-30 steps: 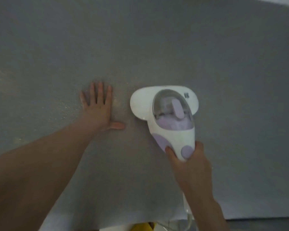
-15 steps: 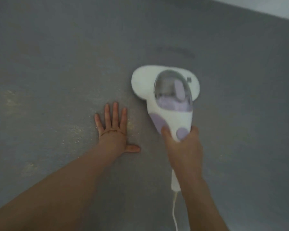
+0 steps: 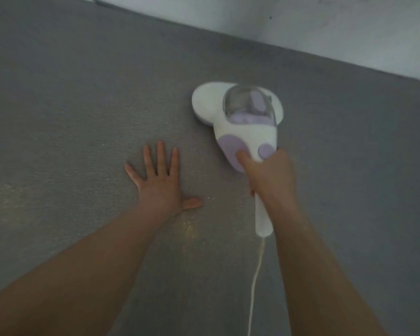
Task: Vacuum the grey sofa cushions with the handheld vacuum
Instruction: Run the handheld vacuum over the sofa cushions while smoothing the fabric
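A white and lilac handheld vacuum [image 3: 240, 117] with a clear dust cup lies head-down on the grey sofa cushion [image 3: 83, 98]. My right hand [image 3: 268, 175] is shut on its handle, thumb on a lilac pad. My left hand [image 3: 159, 183] rests flat on the cushion to the left of the vacuum, fingers spread, holding nothing. Pale crumbs [image 3: 189, 229] speckle the fabric below and left of my left hand.
A white power cord [image 3: 255, 282] trails from the handle's end toward the bottom edge. A pale wall [image 3: 301, 20] runs along the cushion's far edge at the top right.
The vacuum has been pushed away from me, up the cushion toward the wall. My left hand stays flat beside it, now lower relative to the vacuum's head.
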